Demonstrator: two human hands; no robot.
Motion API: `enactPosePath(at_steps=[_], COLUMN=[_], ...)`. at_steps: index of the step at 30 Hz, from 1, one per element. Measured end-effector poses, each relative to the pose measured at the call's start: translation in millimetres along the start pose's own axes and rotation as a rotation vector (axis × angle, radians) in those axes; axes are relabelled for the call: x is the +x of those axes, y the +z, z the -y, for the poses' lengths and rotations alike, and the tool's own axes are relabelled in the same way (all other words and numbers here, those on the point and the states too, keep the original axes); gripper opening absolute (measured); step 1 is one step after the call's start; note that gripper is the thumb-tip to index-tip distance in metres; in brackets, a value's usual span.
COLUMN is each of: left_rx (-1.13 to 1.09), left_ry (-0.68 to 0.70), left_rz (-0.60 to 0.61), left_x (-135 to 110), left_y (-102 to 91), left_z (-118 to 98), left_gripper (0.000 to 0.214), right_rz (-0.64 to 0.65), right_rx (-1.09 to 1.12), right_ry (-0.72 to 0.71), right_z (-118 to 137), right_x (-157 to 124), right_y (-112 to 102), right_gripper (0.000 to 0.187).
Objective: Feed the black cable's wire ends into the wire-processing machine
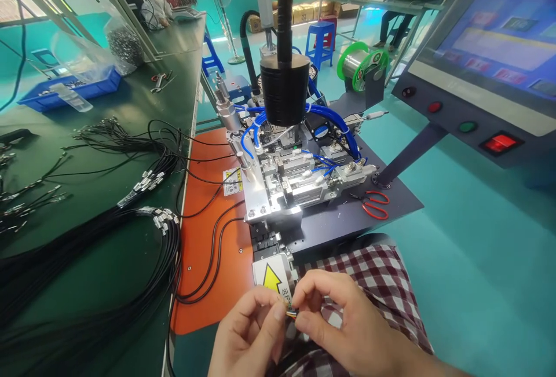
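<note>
My left hand (249, 336) and my right hand (343, 322) meet at the bottom of the view, over my checked lap. Both pinch the stripped end of a thin cable (291, 311), where small coloured wires show between thumb and forefinger of each hand. Just above the hands sits a white plate with a yellow arrow label (271, 277) at the front of a small soldering machine (286, 180). Two black cables (215, 249) loop across the orange mat (204, 238) toward my hands.
Bundles of black cables with metal plugs (150, 183) cover the green bench at left. Red-handled snips (376, 203) lie on the dark machine base. A green solder spool (362, 64), a control panel with screen (495, 58), a blue tray (69, 90) and blue stools stand around.
</note>
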State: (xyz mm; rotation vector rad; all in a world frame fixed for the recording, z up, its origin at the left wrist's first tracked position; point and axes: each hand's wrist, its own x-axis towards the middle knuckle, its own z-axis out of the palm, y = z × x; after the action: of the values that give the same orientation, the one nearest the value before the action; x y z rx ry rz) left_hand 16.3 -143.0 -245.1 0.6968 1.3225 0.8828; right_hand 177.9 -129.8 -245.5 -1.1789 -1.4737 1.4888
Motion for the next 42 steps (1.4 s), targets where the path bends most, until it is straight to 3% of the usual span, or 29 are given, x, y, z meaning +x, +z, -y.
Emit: enactPosePath(at_steps=[4, 10, 20, 29, 36, 42], left_rx=[0.028, 0.043, 0.056, 0.031, 0.011, -0.005], left_ry=[-0.001, 0.021, -0.043, -0.114, -0.122, -0.133], left_rz=[0.007, -0.036, -0.003, 0.062, 0.082, 0.075], left_x=[2, -1, 7, 23, 29, 31], left_y=[-1.9, 2.5, -1.0, -15.5, -16.4, -16.6], left_z=[-1, -3, -8, -9, -14, -20], left_gripper=[0.034, 0.036, 0.04, 0.034, 0.029, 0.03], right_rz=[-0.026, -0.012, -0.048, -0.097, -0.078, -0.095], right_rx=[-0.072, 0.021, 0.008, 0.091, 0.053, 0.079], right_ry=[-0.002, 0.172, 0.085, 0.154, 0.154, 0.19], right_z=[4, -3, -4, -12, -14, -9], right_x=[0, 4, 9, 21, 27, 35], right_y=[3, 6, 11, 15, 25, 19], right_gripper=[0.008, 0.011, 0.013, 0.013, 0.011, 0.011])
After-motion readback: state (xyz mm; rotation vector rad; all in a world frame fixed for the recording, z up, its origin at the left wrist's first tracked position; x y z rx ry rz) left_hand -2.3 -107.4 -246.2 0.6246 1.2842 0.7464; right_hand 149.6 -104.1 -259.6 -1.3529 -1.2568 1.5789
